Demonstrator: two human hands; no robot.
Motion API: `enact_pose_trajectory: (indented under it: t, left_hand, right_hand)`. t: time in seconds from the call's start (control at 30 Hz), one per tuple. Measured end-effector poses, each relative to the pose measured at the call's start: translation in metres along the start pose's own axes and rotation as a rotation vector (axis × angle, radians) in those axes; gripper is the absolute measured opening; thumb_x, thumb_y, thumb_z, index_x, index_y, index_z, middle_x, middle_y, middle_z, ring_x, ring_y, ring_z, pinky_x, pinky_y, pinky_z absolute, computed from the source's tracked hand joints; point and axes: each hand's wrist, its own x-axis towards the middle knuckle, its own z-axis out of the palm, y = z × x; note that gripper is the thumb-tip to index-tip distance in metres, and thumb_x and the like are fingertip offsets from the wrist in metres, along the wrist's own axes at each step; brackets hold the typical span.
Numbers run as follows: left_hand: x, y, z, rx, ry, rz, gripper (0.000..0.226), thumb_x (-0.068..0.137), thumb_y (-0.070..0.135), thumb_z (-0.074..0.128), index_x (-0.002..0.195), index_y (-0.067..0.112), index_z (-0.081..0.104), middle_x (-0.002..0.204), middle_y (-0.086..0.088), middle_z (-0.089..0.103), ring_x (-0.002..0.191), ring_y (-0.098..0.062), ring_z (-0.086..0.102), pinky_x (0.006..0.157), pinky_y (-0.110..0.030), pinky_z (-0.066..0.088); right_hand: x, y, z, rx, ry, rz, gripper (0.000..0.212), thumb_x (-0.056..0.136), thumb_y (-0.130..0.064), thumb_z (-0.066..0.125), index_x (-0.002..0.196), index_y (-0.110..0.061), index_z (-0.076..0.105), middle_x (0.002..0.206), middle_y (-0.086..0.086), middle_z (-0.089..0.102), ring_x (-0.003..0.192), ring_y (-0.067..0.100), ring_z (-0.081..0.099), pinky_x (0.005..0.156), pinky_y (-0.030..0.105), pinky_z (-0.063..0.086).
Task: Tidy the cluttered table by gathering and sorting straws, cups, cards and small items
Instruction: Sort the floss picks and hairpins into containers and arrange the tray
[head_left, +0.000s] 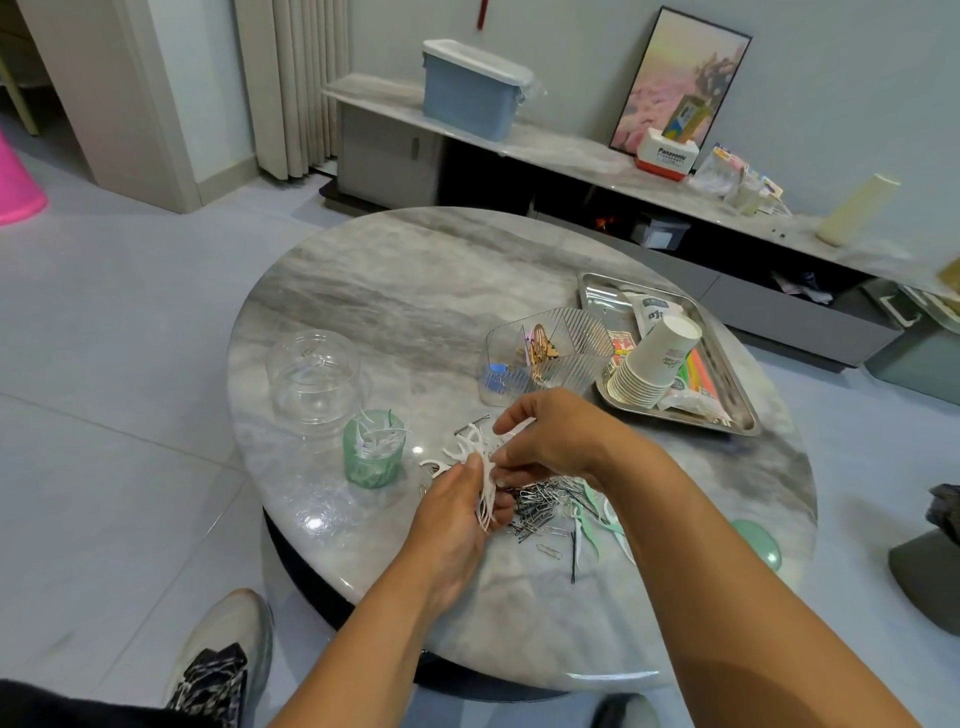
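white floss picks (480, 470) are being bunched in the left hand (457, 499), fingers curling round them, while the right hand (550, 441) is pinching another to add, probably collecting a handful for the green cup (373, 457) just beside, above the paperclips (540, 506).

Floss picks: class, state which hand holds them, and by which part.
The left hand holds a bunch of white floss picks around their stems; the right hand pinches one pick's end.
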Motion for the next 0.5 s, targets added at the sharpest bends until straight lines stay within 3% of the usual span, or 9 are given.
enact_pose_trajectory:
  t: [0.17, 0.3, 0.37, 0.43, 0.5]
  left_hand:
    - [-0.003, 0.006, 0.005, -0.079, -0.037, -0.053, 0.029, 0.109, 0.028, 0.043, 0.107, 0.007, 0.062, 0.078, -0.003, 0.062, 0.055, -0.008, 0.043, 0.047, -0.019, 0.037]
    - [-0.003, 0.01, 0.003, -0.129, -0.046, -0.071, 0.021, 0.105, 0.024, 0.052, 0.107, 0.004, 0.057, 0.081, -0.005, 0.057, 0.051, -0.007, 0.035, 0.041, -0.017, 0.03]
    - [-0.004, 0.011, 0.003, -0.126, -0.062, -0.08, 0.015, 0.104, 0.021, 0.054, 0.101, 0.006, 0.053, 0.081, -0.006, 0.055, 0.05, -0.006, 0.034, 0.041, -0.017, 0.03]
    - [-0.005, 0.012, 0.005, -0.092, -0.1, -0.103, 0.014, 0.104, 0.02, 0.054, 0.098, 0.008, 0.053, 0.078, -0.005, 0.053, 0.048, -0.006, 0.032, 0.041, -0.017, 0.029]
    - [-0.008, 0.012, 0.009, -0.036, -0.157, -0.124, 0.015, 0.104, 0.019, 0.054, 0.093, 0.01, 0.052, 0.072, -0.002, 0.051, 0.047, -0.005, 0.03, 0.041, -0.017, 0.028]
  right_hand:
    - [-0.002, 0.0, 0.002, -0.007, 0.078, -0.116, 0.021, 0.081, 0.009, 0.078, 0.093, -0.001, 0.064, 0.08, 0.022, 0.071, 0.067, 0.029, 0.072, 0.068, 0.036, 0.064]
    - [-0.001, 0.01, 0.001, -0.2, 0.278, -0.286, 0.021, 0.084, -0.017, 0.082, 0.101, -0.014, 0.07, 0.076, -0.002, 0.064, 0.064, 0.009, 0.056, 0.064, 0.027, 0.048]
    - [-0.002, 0.012, 0.0, -0.095, 0.354, -0.33, 0.024, 0.097, -0.027, 0.067, 0.118, -0.018, 0.068, 0.096, -0.004, 0.065, 0.082, 0.009, 0.06, 0.078, 0.03, 0.05]
    - [-0.003, 0.014, 0.003, -0.06, 0.241, -0.361, 0.034, 0.105, -0.03, 0.053, 0.135, -0.019, 0.061, 0.121, -0.007, 0.065, 0.11, 0.008, 0.06, 0.1, 0.03, 0.047]
    - [-0.005, 0.017, 0.01, -0.09, 0.105, -0.356, 0.035, 0.107, -0.032, 0.047, 0.134, -0.018, 0.064, 0.125, -0.005, 0.068, 0.116, 0.013, 0.063, 0.104, 0.032, 0.048]
